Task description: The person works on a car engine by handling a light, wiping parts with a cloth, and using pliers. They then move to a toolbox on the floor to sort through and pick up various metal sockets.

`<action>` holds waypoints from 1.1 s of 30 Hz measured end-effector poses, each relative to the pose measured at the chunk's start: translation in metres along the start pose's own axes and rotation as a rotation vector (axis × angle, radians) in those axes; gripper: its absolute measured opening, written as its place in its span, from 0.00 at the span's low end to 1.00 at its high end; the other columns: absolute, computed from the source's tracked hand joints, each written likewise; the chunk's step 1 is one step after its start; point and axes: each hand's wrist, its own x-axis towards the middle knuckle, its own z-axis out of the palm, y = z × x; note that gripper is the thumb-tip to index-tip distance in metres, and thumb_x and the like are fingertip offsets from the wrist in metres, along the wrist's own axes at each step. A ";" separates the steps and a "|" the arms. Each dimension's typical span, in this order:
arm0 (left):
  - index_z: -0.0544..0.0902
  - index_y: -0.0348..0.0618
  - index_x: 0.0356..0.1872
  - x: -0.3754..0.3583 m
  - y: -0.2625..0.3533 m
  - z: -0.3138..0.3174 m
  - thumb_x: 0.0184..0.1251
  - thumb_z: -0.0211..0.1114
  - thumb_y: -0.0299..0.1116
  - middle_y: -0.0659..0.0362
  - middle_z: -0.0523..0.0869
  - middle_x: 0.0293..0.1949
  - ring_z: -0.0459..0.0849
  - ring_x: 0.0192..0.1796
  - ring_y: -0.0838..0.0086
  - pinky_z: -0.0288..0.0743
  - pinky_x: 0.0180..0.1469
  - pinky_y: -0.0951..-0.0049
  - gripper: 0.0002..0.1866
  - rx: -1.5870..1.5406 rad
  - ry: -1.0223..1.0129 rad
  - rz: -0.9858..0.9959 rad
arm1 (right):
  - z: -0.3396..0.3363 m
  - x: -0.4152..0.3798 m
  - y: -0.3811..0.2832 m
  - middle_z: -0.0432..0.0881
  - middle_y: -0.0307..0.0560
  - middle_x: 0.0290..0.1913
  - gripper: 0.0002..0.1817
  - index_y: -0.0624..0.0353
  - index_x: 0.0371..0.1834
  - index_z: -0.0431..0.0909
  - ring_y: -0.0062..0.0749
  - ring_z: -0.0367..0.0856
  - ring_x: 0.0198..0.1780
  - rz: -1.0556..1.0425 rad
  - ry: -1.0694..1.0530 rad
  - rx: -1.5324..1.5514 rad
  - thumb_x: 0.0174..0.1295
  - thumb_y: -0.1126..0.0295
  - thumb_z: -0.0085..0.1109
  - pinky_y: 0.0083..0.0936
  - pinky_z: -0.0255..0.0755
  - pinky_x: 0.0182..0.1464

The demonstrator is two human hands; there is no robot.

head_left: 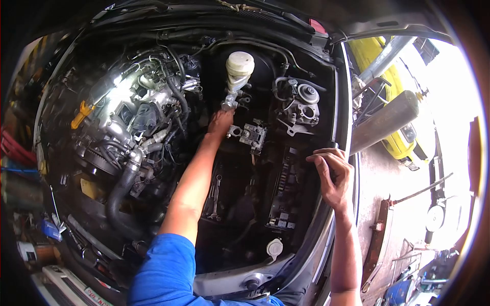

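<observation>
My left hand (pixel 221 122) reaches down into the engine bay, against the lower end of the metal brake master cylinder (pixel 229 100). Its fingers are hidden behind that part and in shadow. Above it stands the white brake fluid reservoir (pixel 240 64). Just right of the hand is a silver metal block with a bracket (pixel 253 136). My right hand (pixel 334 176) is over the fender edge, its fingers loosely bent with a gap behind the thumb; nothing shows in it. A fuse box (pixel 284 188) with its fuses exposed lies to its lower left.
A lit work lamp (pixel 113 92) with an orange hook lies on the engine (pixel 148 112). Wrenches (pixel 216 196) rest in the dark bay. A fuel filter housing (pixel 305 102) sits near the right fender. Outside are a gas cylinder (pixel 390 120) and a yellow car part (pixel 400 145).
</observation>
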 end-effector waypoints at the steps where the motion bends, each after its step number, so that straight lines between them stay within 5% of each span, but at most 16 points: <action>1: 0.79 0.43 0.57 -0.003 0.001 -0.001 0.82 0.48 0.39 0.40 0.86 0.51 0.85 0.54 0.42 0.77 0.59 0.45 0.16 -0.034 0.045 -0.012 | 0.000 0.000 -0.001 0.90 0.49 0.39 0.11 0.62 0.37 0.89 0.38 0.87 0.48 0.000 0.001 -0.004 0.71 0.67 0.60 0.35 0.70 0.60; 3: 0.76 0.43 0.60 -0.017 0.002 -0.009 0.82 0.48 0.41 0.37 0.85 0.51 0.85 0.54 0.41 0.76 0.60 0.44 0.17 -0.097 0.135 -0.043 | 0.000 0.001 -0.001 0.90 0.49 0.39 0.11 0.62 0.36 0.89 0.38 0.87 0.47 -0.008 0.001 -0.003 0.71 0.67 0.60 0.35 0.70 0.60; 6: 0.72 0.44 0.66 -0.021 0.007 -0.034 0.81 0.51 0.46 0.34 0.82 0.57 0.82 0.60 0.40 0.74 0.65 0.45 0.22 -0.117 -0.051 -0.111 | 0.000 -0.002 -0.001 0.90 0.49 0.39 0.11 0.62 0.36 0.89 0.38 0.86 0.47 -0.027 0.003 0.005 0.70 0.68 0.61 0.34 0.70 0.59; 9: 0.72 0.44 0.70 -0.026 -0.029 0.006 0.78 0.56 0.49 0.33 0.80 0.61 0.81 0.62 0.39 0.74 0.66 0.47 0.27 -0.055 0.182 0.084 | 0.000 -0.002 0.003 0.89 0.48 0.38 0.10 0.61 0.36 0.89 0.37 0.86 0.46 -0.067 0.014 -0.006 0.70 0.69 0.61 0.34 0.70 0.59; 12: 0.75 0.41 0.68 -0.017 -0.081 0.050 0.77 0.57 0.52 0.34 0.83 0.58 0.81 0.63 0.40 0.74 0.66 0.50 0.29 -0.379 0.393 0.287 | 0.001 0.000 0.008 0.89 0.47 0.36 0.09 0.61 0.36 0.89 0.36 0.86 0.45 -0.102 0.025 -0.041 0.69 0.70 0.62 0.32 0.70 0.57; 15: 0.82 0.37 0.61 -0.018 -0.066 0.013 0.77 0.59 0.52 0.37 0.87 0.53 0.84 0.61 0.44 0.76 0.63 0.53 0.27 -0.626 0.200 -0.234 | 0.001 0.000 0.009 0.89 0.47 0.36 0.09 0.62 0.35 0.88 0.37 0.85 0.43 -0.097 0.026 -0.059 0.69 0.69 0.62 0.32 0.70 0.56; 17: 0.84 0.35 0.56 -0.016 -0.063 -0.003 0.76 0.61 0.51 0.39 0.88 0.53 0.85 0.60 0.47 0.76 0.61 0.56 0.26 -1.083 0.254 -0.356 | 0.001 0.000 0.006 0.89 0.47 0.37 0.10 0.62 0.34 0.88 0.38 0.84 0.43 -0.089 0.021 -0.063 0.70 0.68 0.62 0.33 0.70 0.55; 19: 0.85 0.33 0.54 -0.037 -0.029 -0.037 0.72 0.67 0.46 0.40 0.89 0.51 0.88 0.56 0.49 0.78 0.58 0.57 0.24 -0.712 0.434 -0.251 | 0.000 -0.001 0.003 0.89 0.48 0.37 0.11 0.62 0.35 0.88 0.38 0.84 0.44 -0.078 0.015 -0.082 0.70 0.67 0.62 0.33 0.70 0.55; 21: 0.88 0.38 0.52 -0.058 -0.011 -0.049 0.70 0.68 0.43 0.41 0.90 0.48 0.89 0.54 0.48 0.80 0.56 0.56 0.20 -0.654 0.355 -0.425 | 0.001 -0.002 0.007 0.88 0.48 0.38 0.13 0.58 0.36 0.89 0.42 0.83 0.47 -0.047 0.007 -0.122 0.72 0.62 0.61 0.35 0.71 0.55; 24: 0.91 0.45 0.44 -0.097 0.023 -0.061 0.68 0.65 0.33 0.44 0.90 0.43 0.89 0.50 0.45 0.83 0.52 0.53 0.10 -0.352 0.171 -0.205 | 0.003 -0.005 0.007 0.88 0.50 0.39 0.16 0.57 0.36 0.90 0.44 0.83 0.48 -0.006 0.011 -0.114 0.72 0.58 0.61 0.36 0.71 0.57; 27: 0.89 0.41 0.46 -0.116 0.034 -0.041 0.67 0.60 0.28 0.44 0.88 0.53 0.86 0.58 0.47 0.80 0.62 0.52 0.12 -0.041 -0.033 0.054 | 0.005 -0.008 0.004 0.88 0.52 0.37 0.17 0.59 0.35 0.90 0.45 0.83 0.46 -0.059 0.012 -0.199 0.73 0.58 0.60 0.37 0.70 0.57; 30: 0.87 0.40 0.49 -0.108 0.038 -0.018 0.66 0.61 0.28 0.45 0.88 0.56 0.84 0.61 0.48 0.78 0.65 0.51 0.13 0.027 -0.146 -0.095 | 0.004 -0.006 0.004 0.87 0.53 0.38 0.17 0.59 0.34 0.90 0.48 0.82 0.46 -0.077 0.008 -0.208 0.73 0.58 0.60 0.38 0.70 0.57; 33: 0.88 0.40 0.51 -0.094 0.025 -0.006 0.64 0.62 0.27 0.42 0.88 0.53 0.86 0.59 0.49 0.81 0.61 0.50 0.15 0.143 -0.151 -0.006 | 0.001 -0.006 0.003 0.87 0.53 0.37 0.18 0.59 0.34 0.90 0.47 0.82 0.45 -0.047 0.005 -0.179 0.73 0.58 0.60 0.38 0.70 0.56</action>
